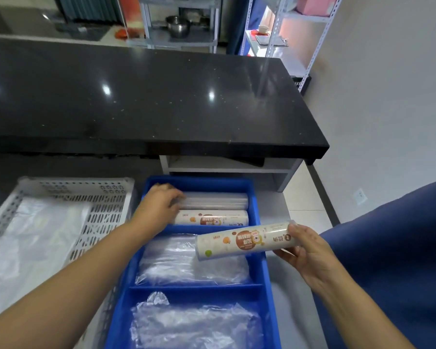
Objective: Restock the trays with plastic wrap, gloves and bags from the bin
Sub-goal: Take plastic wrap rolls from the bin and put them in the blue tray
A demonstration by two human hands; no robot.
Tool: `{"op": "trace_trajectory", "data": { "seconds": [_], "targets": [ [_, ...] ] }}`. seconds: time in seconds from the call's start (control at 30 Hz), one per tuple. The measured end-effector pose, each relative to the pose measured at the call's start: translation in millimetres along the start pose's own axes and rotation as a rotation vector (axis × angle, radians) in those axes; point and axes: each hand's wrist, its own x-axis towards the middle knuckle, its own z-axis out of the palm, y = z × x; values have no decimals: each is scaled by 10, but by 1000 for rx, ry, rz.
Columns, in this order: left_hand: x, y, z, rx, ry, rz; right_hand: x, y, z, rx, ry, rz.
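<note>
Worn on the head, looking forward and down. Close above the blue tray (199,184), with the black counter (161,96) beyond.

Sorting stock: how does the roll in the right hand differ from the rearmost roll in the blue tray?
The held roll carries a printed label; the rearmost roll looks plain and clear. The held roll is tilted in the right hand; the rearmost roll lies flat in the blue tray, its end under the left hand. Both are long cylinders.
</note>
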Motion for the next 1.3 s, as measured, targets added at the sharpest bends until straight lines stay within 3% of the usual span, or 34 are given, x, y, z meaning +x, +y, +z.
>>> {"op": "trace_trajectory", "data": {
  "seconds": [0.13,0.3,0.4,0.53,0.7,0.8,1.07,1.3],
  "targets": [
    [37,44,-44,290,-152,-20,8,-12,-13,-31,-17,-2],
    [185,161,-70,417,-270,-64,30,-5,-29,-79,-26,-18],
    [191,160,-46,378,-287,-94,41,-12,-47,-102,-27,-34],
    [178,160,32,131,-271,-224,35,-1,-102,-108,-66,-39],
    [156,193,16,38,-160,-266,40,-33,-123,-238,-48,-67],
    [53,217,-15,149,-33,-120,61,-58,-126,-336,-15,-104],
    [-374,232,-697,306,224,199,196,-196,104,-277,-61,-118],
    [-856,-206,-1210,269,433,115,540,-328,661,-599,-161,-285]
  ]
}}
